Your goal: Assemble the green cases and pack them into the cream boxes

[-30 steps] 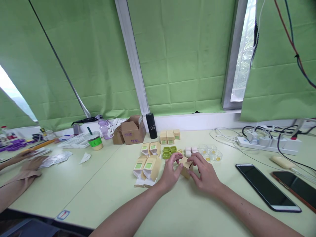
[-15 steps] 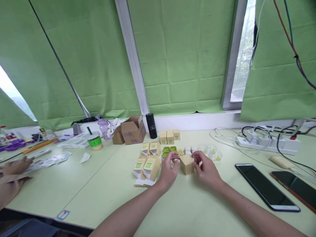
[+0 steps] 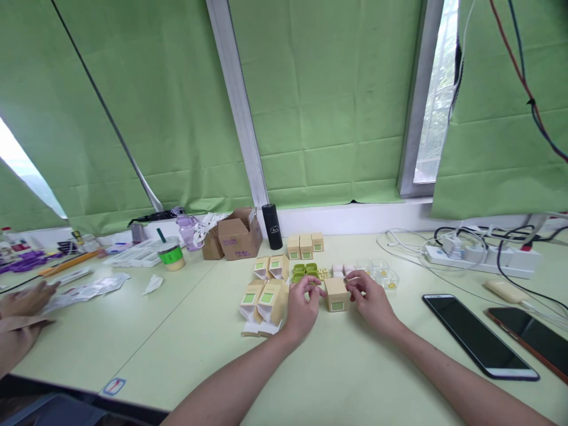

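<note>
A small kraft cardboard box (image 3: 336, 290) stands upright on the table, its lid closed and a green label facing me. At its left side is my left hand (image 3: 303, 307), curled, with fingertips against the box's edge. My right hand (image 3: 371, 299) pinches in from the opposite side, thumb and fingers at the box's right edge. Just behind the box lie green cups (image 3: 305, 270), small yellow pieces (image 3: 323, 273), pale pink pieces (image 3: 344, 268) and clear cups (image 3: 378, 271) with yellow marks. To the left are several open-flapped kraft boxes (image 3: 271, 297) with green labels.
Closed small boxes (image 3: 306, 246) stand at the back near a black bottle (image 3: 272, 226) and a larger carton (image 3: 239, 236). Two phones (image 3: 481, 336) and a power strip (image 3: 481, 260) with cables lie right. A drink cup (image 3: 171, 254) and another person's hands (image 3: 26, 302) are left.
The small box has turned between my hands, from a corner facing me to its labelled side facing me. Both my hands have stayed nearly in place.
</note>
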`<state>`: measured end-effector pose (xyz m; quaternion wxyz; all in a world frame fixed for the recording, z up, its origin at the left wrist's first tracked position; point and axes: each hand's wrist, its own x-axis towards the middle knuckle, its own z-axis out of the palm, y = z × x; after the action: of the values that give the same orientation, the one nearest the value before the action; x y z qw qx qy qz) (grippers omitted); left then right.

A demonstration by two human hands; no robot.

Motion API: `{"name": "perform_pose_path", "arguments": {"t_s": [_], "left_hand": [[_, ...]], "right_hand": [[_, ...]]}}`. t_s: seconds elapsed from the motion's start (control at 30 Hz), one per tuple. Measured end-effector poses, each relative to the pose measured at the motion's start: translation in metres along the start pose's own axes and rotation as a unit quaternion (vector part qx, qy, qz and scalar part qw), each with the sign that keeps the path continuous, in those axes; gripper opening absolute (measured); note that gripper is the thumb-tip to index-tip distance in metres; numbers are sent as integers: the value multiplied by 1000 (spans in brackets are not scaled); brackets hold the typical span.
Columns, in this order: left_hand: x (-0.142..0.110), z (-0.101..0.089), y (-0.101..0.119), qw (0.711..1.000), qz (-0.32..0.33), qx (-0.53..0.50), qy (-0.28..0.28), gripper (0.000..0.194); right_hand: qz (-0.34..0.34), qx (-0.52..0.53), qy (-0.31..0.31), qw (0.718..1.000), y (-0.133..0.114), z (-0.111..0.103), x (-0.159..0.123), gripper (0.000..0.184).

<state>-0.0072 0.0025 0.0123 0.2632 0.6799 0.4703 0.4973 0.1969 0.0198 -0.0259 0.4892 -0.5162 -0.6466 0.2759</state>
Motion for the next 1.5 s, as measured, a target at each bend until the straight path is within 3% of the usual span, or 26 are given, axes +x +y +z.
{"name": "perform_pose_path", "arguments": {"t_s": [0.17, 0.3, 0.57, 0.8, 0.93, 1.1, 1.2, 1.3, 1.5], "left_hand": [[-2, -1, -1, 994, 61, 85, 37, 10], [-4, -3, 2, 979, 108, 168, 28, 16], [-2, 2, 17, 947, 170, 252, -107, 55], [15, 10, 35, 885, 193, 374, -198, 51], [30, 13, 45, 849, 170, 436, -247, 44], [56, 6, 60, 834, 162, 449, -277, 43], [81, -1, 68, 825, 170, 471, -264, 42], [111, -3, 70, 835, 151, 473, -236, 53], [156, 7, 51, 841, 127, 483, -207, 55]], "right_hand": [[-2, -104, -67, 992, 6, -4, 4, 14], [-10, -130, -81, 988, 2, -7, 4, 17], [-32, -160, -99, 982, -7, -7, 0, 18], [-47, -188, -86, 977, -8, -6, -1, 20], [-46, -184, -87, 978, -9, -7, -1, 20], [-34, -161, -99, 981, -12, -8, -2, 19], [-29, -162, -101, 981, -12, -9, -2, 18], [-27, -167, -99, 981, -9, -8, -2, 18], [-27, -165, -102, 981, -5, -7, -2, 18]]}}
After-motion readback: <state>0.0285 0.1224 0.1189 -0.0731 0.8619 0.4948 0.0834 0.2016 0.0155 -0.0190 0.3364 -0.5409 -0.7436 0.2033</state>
